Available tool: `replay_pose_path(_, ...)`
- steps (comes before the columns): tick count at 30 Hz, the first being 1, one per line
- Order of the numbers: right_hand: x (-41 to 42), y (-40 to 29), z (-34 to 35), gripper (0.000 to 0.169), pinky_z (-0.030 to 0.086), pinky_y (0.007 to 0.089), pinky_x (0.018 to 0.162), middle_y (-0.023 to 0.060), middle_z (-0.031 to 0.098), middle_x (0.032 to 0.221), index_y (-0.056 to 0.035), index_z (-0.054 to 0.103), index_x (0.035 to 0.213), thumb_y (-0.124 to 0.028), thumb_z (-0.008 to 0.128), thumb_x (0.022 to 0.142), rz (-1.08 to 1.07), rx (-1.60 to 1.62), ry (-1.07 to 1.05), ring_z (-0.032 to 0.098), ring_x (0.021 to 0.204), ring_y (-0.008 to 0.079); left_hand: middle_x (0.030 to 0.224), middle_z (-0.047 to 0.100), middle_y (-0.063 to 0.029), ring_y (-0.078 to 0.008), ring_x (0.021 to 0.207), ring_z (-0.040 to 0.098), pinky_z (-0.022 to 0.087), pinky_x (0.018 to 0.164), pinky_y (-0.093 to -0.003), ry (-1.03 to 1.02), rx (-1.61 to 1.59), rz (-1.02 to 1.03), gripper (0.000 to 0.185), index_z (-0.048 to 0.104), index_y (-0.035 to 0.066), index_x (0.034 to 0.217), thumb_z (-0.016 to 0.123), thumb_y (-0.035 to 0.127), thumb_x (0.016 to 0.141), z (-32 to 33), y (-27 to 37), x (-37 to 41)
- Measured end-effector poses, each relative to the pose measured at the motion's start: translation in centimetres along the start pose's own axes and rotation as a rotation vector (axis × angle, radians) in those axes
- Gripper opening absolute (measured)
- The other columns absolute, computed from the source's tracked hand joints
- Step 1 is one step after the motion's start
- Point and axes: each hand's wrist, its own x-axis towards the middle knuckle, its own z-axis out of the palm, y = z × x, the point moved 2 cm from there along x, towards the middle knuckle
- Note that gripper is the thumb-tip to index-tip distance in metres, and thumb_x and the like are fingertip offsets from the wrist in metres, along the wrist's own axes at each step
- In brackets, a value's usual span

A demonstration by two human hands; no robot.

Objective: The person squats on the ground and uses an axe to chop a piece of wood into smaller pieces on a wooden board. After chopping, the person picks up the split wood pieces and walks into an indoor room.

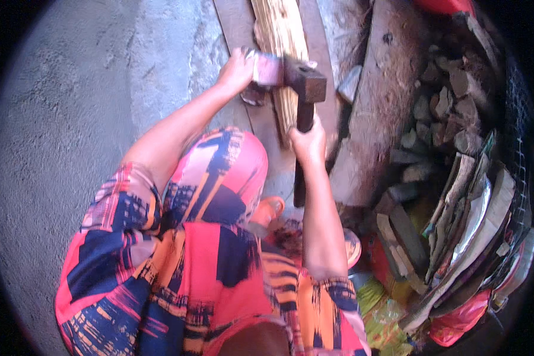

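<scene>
My right hand [309,140] grips the dark handle of an axe [311,86], just below its heavy, blocky metal head. The handle's lower end runs down beside my forearm. At the left end of the head, my left hand [238,69] has its fingers around the edge of the blurred, pale pinkish flat part, which looks like the blade. Under the axe lies a long piece of split wood [287,35] with a pale yellow, fibrous face. The axe head hides its middle.
The split wood rests over a brown plank [313,35]. A wide, worn board [374,89] runs along the right. Beyond it are a pile of stones or wood chunks [445,102], stacked wood strips [494,200] and wire mesh [520,155]. Rough grey concrete floor [71,111] spreads left.
</scene>
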Motion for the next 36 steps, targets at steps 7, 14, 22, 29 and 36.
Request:
replay_pose_path(7,-1.6,-2.5,-1.7,0.042,0.048,0.0338,0.077,0.0169,0.064,0.088,0.0001,0.055,0.105,-0.012,0.064,0.066,-0.032,0.045,0.013,0.063,0.082,0.0246,0.103,0.054,-0.0315,-0.0450,0.099,0.053,0.043,0.083,-0.0476,-0.029,-0.109,0.016,0.040,0.044,-0.003,0.106,0.044,0.032,0.087,-0.4,1.1,-0.5)
replay_pose_path(14,-5.2,-12.4,-10.3,0.028,0.046,0.0243,0.069,0.0034,0.059,0.081,-0.0009,0.054,0.093,0.005,0.068,0.069,-0.321,0.524,0.395,0.054,0.070,0.0094,0.097,0.056,-0.0297,-0.0430,0.097,0.054,0.042,0.083,-0.0442,-0.032,-0.052,-0.084,0.040,0.047,-0.005,0.102,0.042,0.033,0.088,-0.2,2.6,-1.2)
replay_pose_path(22,-3.2,-7.7,-4.3,0.035,0.047,0.0330,0.069,0.0129,0.059,0.079,0.0006,0.053,0.100,-0.006,0.067,0.069,-0.389,0.046,0.472,0.057,0.072,0.0220,0.092,0.056,-0.0340,-0.0476,0.090,0.054,0.042,0.079,-0.0516,-0.018,-0.053,0.055,0.043,0.046,-0.006,0.100,0.040,0.035,0.088,0.3,1.3,-0.1)
replay_pose_path(29,0.8,-2.4,1.1,0.036,0.049,0.0357,0.073,0.0196,0.065,0.084,-0.0005,0.057,0.099,-0.014,0.061,0.066,-0.060,-0.123,0.034,0.064,0.080,0.0293,0.093,0.057,-0.0318,-0.0457,0.093,0.055,0.043,0.081,-0.0490,-0.051,0.060,-0.041,0.043,0.046,-0.007,0.102,0.044,0.033,0.087,-0.8,2.1,-0.8)
replay_pose_path(36,-1.2,-7.0,-4.8,0.048,0.048,0.0299,0.068,0.0138,0.062,0.084,0.0070,0.051,0.108,-0.009,0.067,0.066,-0.032,0.222,0.243,0.060,0.073,0.0203,0.099,0.055,-0.0332,-0.0445,0.099,0.053,0.041,0.084,-0.0464,-0.094,0.008,-0.052,0.043,0.045,-0.007,0.102,0.043,0.033,0.087,-0.5,3.9,-0.3)
